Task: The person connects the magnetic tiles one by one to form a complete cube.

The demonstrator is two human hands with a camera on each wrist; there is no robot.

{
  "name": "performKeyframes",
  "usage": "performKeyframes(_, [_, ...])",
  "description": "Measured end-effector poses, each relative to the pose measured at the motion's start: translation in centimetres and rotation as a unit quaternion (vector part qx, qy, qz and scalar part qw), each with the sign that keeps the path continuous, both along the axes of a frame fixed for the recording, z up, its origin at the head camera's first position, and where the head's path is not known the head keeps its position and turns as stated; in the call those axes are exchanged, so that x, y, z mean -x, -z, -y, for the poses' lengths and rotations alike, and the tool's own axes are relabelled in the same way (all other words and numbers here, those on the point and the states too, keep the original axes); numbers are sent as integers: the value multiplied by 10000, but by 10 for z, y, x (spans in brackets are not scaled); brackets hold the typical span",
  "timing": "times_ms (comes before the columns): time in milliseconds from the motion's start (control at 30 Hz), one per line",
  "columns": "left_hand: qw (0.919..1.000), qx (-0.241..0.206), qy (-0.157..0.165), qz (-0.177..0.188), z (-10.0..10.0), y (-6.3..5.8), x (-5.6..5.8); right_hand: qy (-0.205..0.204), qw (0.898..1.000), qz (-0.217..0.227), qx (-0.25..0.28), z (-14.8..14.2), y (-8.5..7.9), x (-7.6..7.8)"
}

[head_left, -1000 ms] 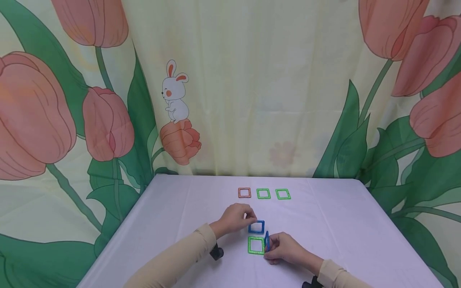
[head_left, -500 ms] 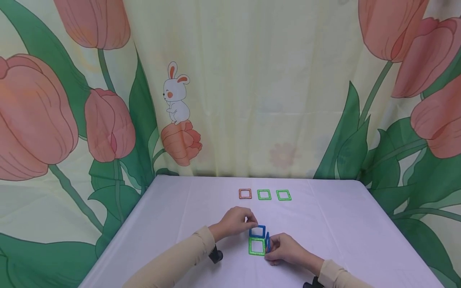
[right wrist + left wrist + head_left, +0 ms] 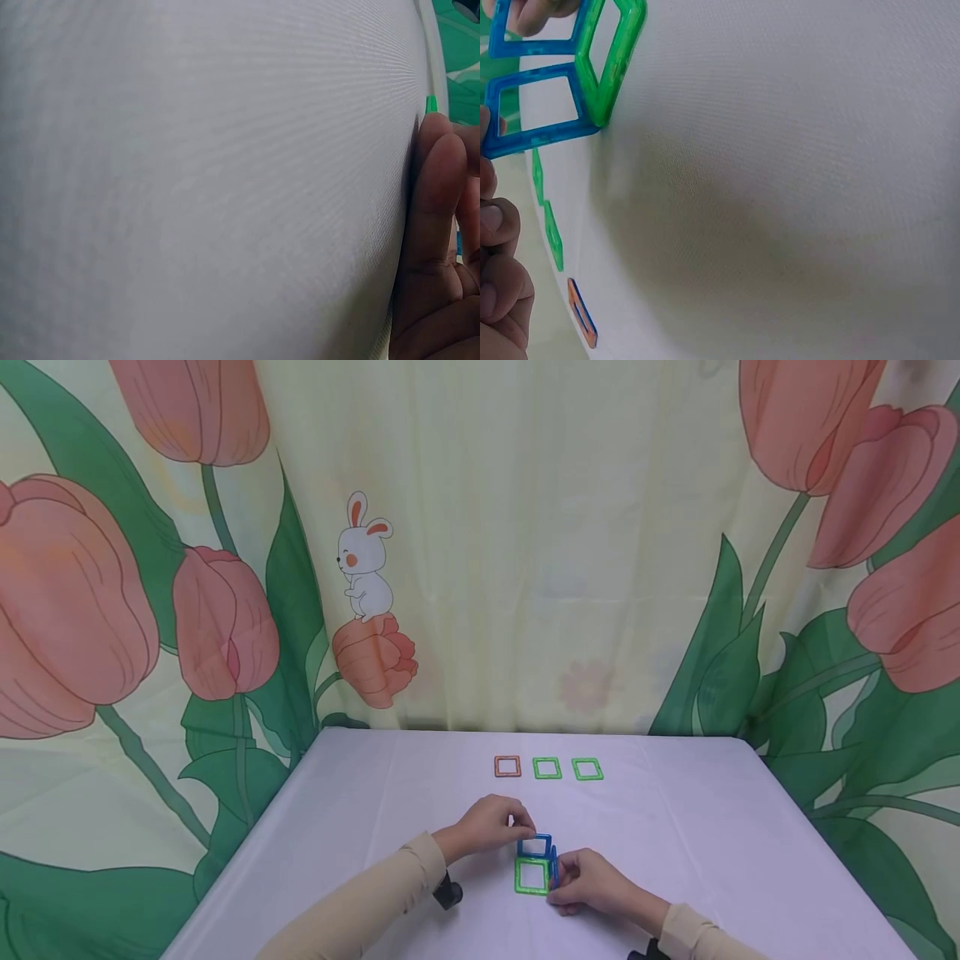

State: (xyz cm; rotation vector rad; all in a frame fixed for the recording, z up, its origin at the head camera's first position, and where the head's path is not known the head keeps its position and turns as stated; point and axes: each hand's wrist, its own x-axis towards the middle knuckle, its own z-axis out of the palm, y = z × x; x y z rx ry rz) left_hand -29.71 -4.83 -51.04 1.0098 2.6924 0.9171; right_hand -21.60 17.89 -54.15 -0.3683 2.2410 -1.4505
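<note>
A green square magnetic tile [image 3: 517, 877] lies flat on the table between both hands. Along its far edge stands a blue magnetic tile [image 3: 544, 137], whose top my left hand [image 3: 487, 823] pinches between thumb and fingers. A second blue magnetic tile [image 3: 554, 868] is upright at the green tile's right edge, held by the fingers of my right hand [image 3: 596, 881]. The left wrist view has both blue tiles meeting the green one [image 3: 619, 67] near one corner. In the right wrist view, my right hand [image 3: 435, 225] hides most of the tiles; a bit of green shows past its fingertips.
Farther back on the white-covered table [image 3: 675, 827] lie an orange square tile [image 3: 497, 767] and two green square tiles [image 3: 536, 768], in a row. A curtain [image 3: 510, 568] printed with tulips and a rabbit hangs behind the table's far edge.
My left hand has brought its blue tile nearer, from behind the green tile to its far edge. My right hand's blue tile has straightened slightly and closed toward the other blue one.
</note>
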Motion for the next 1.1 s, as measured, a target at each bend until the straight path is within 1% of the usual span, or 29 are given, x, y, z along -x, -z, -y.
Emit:
performKeyframes(133, [10000,-17,37,-26,1,0,0,10,10000,27,27,0,1,0])
performKeyframes(300, [9996,25,275,-25,2,-3,-2,-21,10000,39,66,0,1,0])
performKeyframes(400, [9994,66,353,11,2,-6,-4,-22,10000,10,10,0,0,1])
performKeyframes(533, [9995,67,268,123,1,-7,-6,5,9999,19,-125,0,0,0])
performKeyframes(667, [9995,118,249,128,1,-7,-6,9,9998,43,-204,0,0,0])
performKeyframes(800, [9996,102,255,109,2,-7,-6,11,9997,-40,-239,0,-1,-1])
performKeyframes(900, [9996,92,233,121,3,-7,-7,-20,9999,-10,-150,-1,-2,-1])
performKeyframes(1100, [9995,92,257,148,3,-4,-8,-128,9994,306,128,-5,-3,-1])
